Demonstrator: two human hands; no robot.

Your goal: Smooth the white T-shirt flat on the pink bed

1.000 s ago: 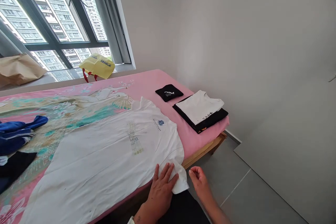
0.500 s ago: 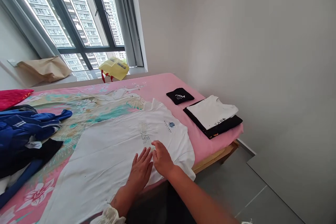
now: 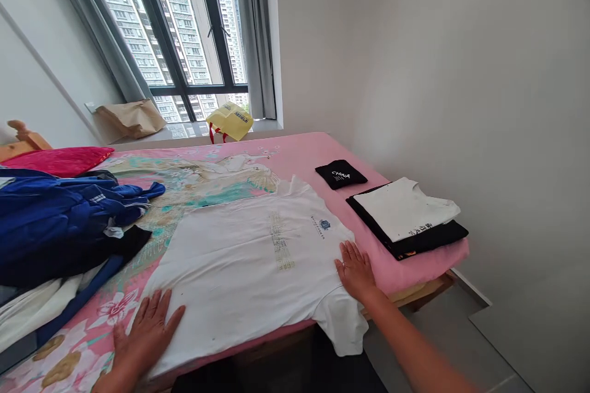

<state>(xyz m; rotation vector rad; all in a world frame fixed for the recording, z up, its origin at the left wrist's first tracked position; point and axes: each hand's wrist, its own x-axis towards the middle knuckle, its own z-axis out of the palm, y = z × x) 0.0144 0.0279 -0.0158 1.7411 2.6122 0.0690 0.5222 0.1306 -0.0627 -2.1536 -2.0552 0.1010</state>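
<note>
A white T-shirt (image 3: 235,258) lies spread on the bed, its collar pointing to the far right and one sleeve hanging over the near edge. Lines of print run across its middle, and a small blue emblem sits near the shoulder. My left hand (image 3: 150,331) rests flat at the shirt's lower hem, fingers spread. At the shoulder end, my right hand (image 3: 354,270) lies on the fabric near the sleeve, also with fingers apart. Neither hand grips anything.
A folded black garment (image 3: 341,174) and a stack topped by a folded white shirt (image 3: 401,209) lie at the right. Piled blue and dark clothes (image 3: 69,215) are on the left, beside a red pillow (image 3: 64,161). A yellow bag (image 3: 233,121) and brown paper bag (image 3: 131,118) stand by the window.
My hands were close together over the shirt's middle. They have spread apart, the left to the hem and the right to the shoulder. The view has shifted left.
</note>
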